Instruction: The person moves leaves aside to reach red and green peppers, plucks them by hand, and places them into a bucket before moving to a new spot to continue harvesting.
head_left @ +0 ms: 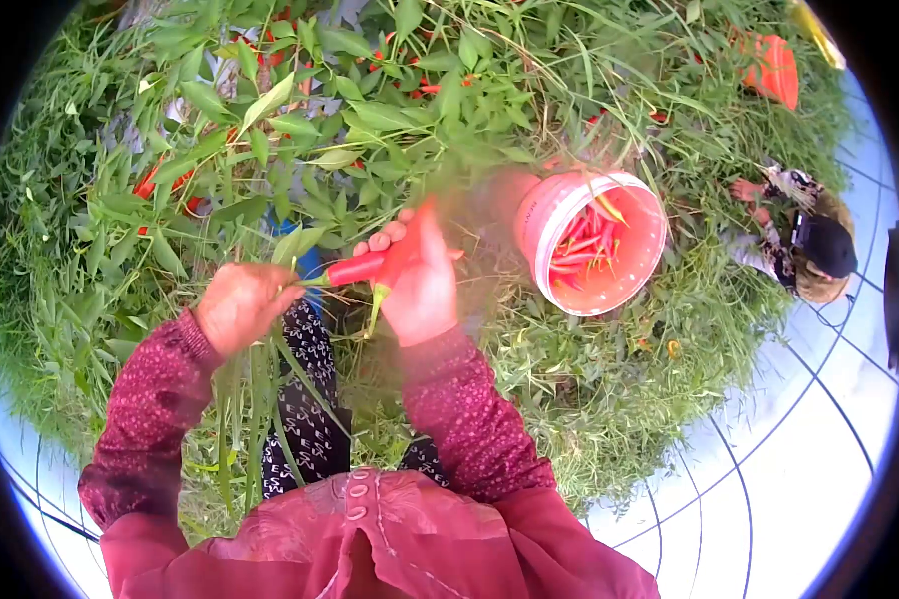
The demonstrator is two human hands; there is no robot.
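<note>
Two red chili peppers rest in my right hand (426,290): one large pepper (404,250) with its green stem pointing down, and another red pepper (355,270) lying crosswise with its stem toward the left. My left hand (242,307) is closed in a pinch at the green stem end of the crosswise pepper. The fingers of my right hand curl behind the peppers. To the right of my hands, a pink bucket (541,222) lies tilted among the plants, with several red peppers (591,240) inside it.
Leafy green pepper plants (370,115) with red peppers (160,183) spread ahead and to the left. At the right another person (819,245) in a dark cap crouches by the plants. An orange-red container (772,72) lies at the upper right. Grass surrounds my legs.
</note>
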